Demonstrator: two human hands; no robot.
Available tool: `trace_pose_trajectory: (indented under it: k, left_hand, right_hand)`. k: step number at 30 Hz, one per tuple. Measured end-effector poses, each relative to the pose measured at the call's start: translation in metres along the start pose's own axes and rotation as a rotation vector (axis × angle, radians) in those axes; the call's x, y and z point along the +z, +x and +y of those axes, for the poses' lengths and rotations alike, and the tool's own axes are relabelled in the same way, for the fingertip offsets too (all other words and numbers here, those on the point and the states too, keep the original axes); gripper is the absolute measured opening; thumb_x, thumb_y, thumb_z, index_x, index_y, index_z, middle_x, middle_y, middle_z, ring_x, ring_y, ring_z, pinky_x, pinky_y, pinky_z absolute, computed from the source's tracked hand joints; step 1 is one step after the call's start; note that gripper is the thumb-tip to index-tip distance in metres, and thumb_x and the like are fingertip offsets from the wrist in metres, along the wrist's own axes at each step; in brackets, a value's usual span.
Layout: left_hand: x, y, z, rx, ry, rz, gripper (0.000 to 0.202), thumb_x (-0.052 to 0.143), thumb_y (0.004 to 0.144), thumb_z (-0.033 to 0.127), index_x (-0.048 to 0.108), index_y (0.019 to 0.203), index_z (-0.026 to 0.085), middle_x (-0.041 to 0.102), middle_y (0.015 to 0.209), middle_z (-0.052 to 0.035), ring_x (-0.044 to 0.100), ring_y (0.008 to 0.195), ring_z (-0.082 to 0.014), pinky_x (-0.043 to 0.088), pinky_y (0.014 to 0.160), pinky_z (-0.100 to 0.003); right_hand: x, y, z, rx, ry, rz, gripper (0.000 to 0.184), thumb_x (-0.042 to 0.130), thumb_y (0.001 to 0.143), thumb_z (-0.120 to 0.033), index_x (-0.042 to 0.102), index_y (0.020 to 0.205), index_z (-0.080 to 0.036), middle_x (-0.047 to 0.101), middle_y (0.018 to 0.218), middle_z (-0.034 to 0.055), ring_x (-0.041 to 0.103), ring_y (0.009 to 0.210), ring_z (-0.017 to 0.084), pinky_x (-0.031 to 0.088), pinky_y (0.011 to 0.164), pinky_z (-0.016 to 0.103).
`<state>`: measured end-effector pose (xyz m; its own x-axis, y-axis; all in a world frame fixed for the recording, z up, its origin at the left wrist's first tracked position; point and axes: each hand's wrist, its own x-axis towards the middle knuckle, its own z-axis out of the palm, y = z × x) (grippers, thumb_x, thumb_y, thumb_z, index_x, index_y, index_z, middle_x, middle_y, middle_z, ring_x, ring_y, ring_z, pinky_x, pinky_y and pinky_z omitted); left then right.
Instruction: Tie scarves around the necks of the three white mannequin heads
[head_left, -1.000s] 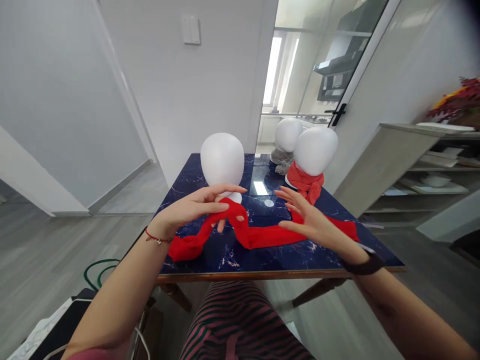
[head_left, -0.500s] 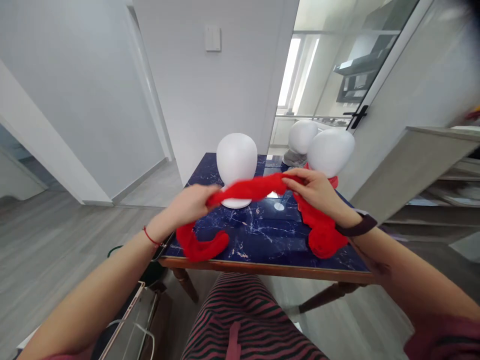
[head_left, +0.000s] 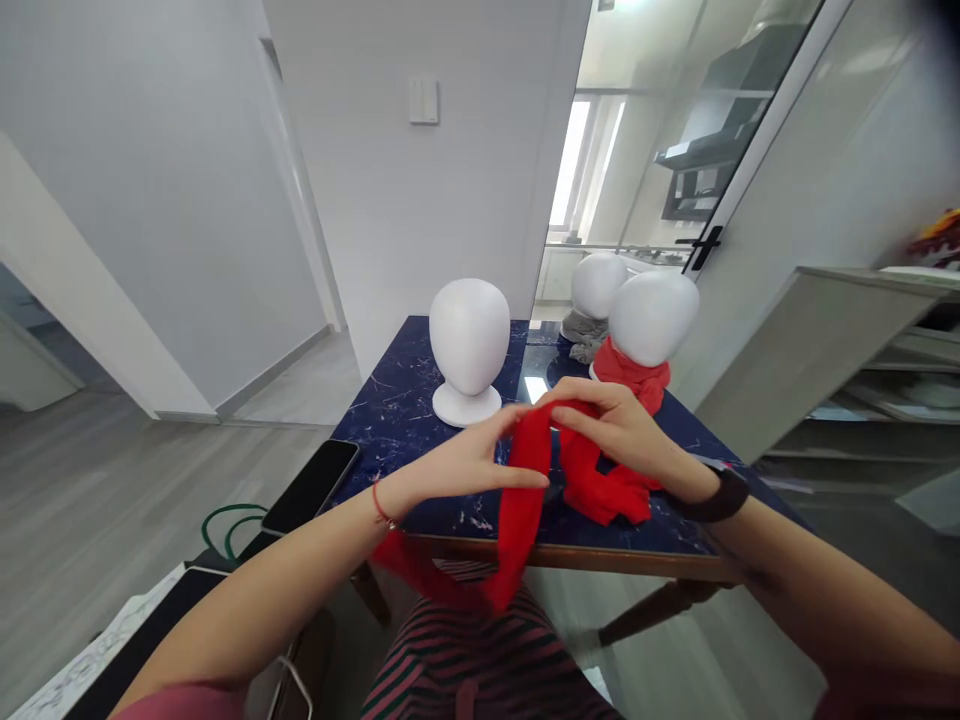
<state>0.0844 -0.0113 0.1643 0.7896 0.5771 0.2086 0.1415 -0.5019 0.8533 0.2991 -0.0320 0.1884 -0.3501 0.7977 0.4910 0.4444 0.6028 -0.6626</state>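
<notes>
A red scarf [head_left: 523, 500] is folded over at the fingers of my right hand [head_left: 611, 425], which pinches it above the table's near half. One narrow length hangs past the table edge toward my lap, its lower part blurred. The rest lies bunched on the tabletop under my right hand. My left hand [head_left: 469, 462] is beside the hanging length with thumb and fingers spread, the thumb lying across the cloth. Behind the hands a bare white mannequin head [head_left: 470, 335] stands upright on its round base.
The dark blue marbled table [head_left: 394, 385] has a wooden edge. At its right stand a white head with a red scarf [head_left: 631, 372] round its neck and another with a grey scarf [head_left: 583, 328]. A black phone [head_left: 311, 485] is at the left, a shelf unit [head_left: 795, 340] at the right.
The scarf was stretched sideways between both hands; now it is folded over at my right hand and hangs down. My left hand has moved right, close to the right hand, and its fingers have spread.
</notes>
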Motion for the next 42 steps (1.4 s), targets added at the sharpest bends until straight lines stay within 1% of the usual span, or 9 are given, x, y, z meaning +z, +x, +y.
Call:
trace_pose_trajectory:
  k: [3,5,12,21,24,30,36,38,42]
  left_hand:
    - [0.012,0.011,-0.016,-0.097,-0.26,-0.399,0.046,0.062,0.077,0.044,0.06,0.114,0.015,0.07,0.087,-0.0077,0.065,0.084,-0.0207,0.051,0.077,-0.035]
    - [0.004,0.008,-0.025,-0.117,-0.413,-0.491,0.042,0.06,0.078,0.046,0.065,0.105,0.014,0.07,0.075,-0.0069,0.065,0.073,-0.0185,0.051,0.07,-0.032]
    - [-0.069,-0.031,-0.032,0.024,-0.754,-0.166,0.036,0.063,0.067,0.053,0.071,0.071,0.018,0.051,0.032,0.0006,0.047,0.031,-0.0121,0.043,0.052,-0.029]
    - [-0.077,-0.042,-0.028,-0.129,-0.679,-0.095,0.037,0.054,0.081,0.04,0.07,0.091,0.008,0.062,0.044,-0.0063,0.055,0.038,-0.0132,0.044,0.052,-0.026]
    - [-0.076,-0.027,-0.028,-0.223,-0.631,-0.171,0.044,0.05,0.085,0.042,0.064,0.107,0.006,0.067,0.054,-0.0086,0.054,0.038,-0.0118,0.04,0.043,-0.022]
    - [-0.063,-0.006,-0.014,-0.268,-0.68,-0.371,0.062,0.034,0.088,0.055,0.063,0.11,0.005,0.068,0.062,-0.0126,0.053,0.037,-0.0117,0.037,0.036,-0.022]
    - [-0.058,-0.016,-0.003,-0.24,-0.602,-0.238,0.041,0.044,0.089,0.04,0.066,0.096,0.007,0.07,0.066,-0.012,0.061,0.047,-0.0136,0.048,0.047,-0.023]
    - [-0.055,-0.02,-0.01,-0.219,-0.615,-0.16,0.031,0.052,0.087,0.035,0.067,0.091,0.009,0.071,0.069,-0.0109,0.062,0.05,-0.0135,0.05,0.05,-0.023]
    - [-0.04,-0.03,-0.041,-0.279,-0.683,-0.261,0.029,0.062,0.08,0.035,0.066,0.094,0.01,0.071,0.067,-0.0091,0.062,0.048,-0.0131,0.05,0.048,-0.022]
  right_hand:
    - [-0.002,-0.003,-0.007,-0.032,-0.033,-0.007,0.019,0.054,0.086,-0.034,0.068,0.093,-0.024,0.066,0.089,0.0031,0.061,0.083,0.017,0.05,0.077,0.032]
    - [-0.014,-0.006,-0.001,0.005,-0.037,0.092,0.017,0.056,0.085,-0.035,0.068,0.091,-0.024,0.066,0.09,0.0031,0.06,0.085,0.019,0.05,0.077,0.033]
    - [-0.055,-0.012,0.051,0.126,0.211,0.629,0.018,0.062,0.08,-0.041,0.063,0.092,-0.028,0.065,0.087,0.0023,0.06,0.08,0.02,0.049,0.062,0.032]
    - [-0.066,-0.018,0.122,0.2,0.129,0.752,0.021,0.062,0.079,-0.042,0.063,0.089,-0.024,0.066,0.082,0.0034,0.059,0.079,0.02,0.048,0.068,0.031]
    - [-0.045,-0.014,0.117,0.229,0.046,0.627,0.031,0.064,0.077,-0.042,0.063,0.1,-0.021,0.065,0.103,0.0047,0.058,0.099,0.022,0.046,0.087,0.038]
    - [0.04,0.012,0.057,0.122,0.435,-0.04,0.051,0.055,0.084,-0.046,0.043,0.13,-0.028,0.055,0.127,0.007,0.048,0.12,0.019,0.036,0.101,0.04]
    - [0.082,0.023,0.053,0.278,1.043,-0.524,0.065,0.068,0.064,-0.062,0.058,0.112,-0.019,0.067,0.091,0.0044,0.061,0.086,0.018,0.047,0.085,0.035]
    - [0.077,0.023,0.052,0.359,1.101,-0.471,0.057,0.074,0.058,-0.057,0.063,0.097,-0.018,0.067,0.079,0.0026,0.062,0.076,0.017,0.05,0.077,0.033]
    - [0.044,0.023,0.043,0.503,1.034,0.005,0.036,0.068,0.067,-0.054,0.061,0.078,-0.021,0.066,0.071,0.0005,0.06,0.065,0.016,0.05,0.063,0.029]
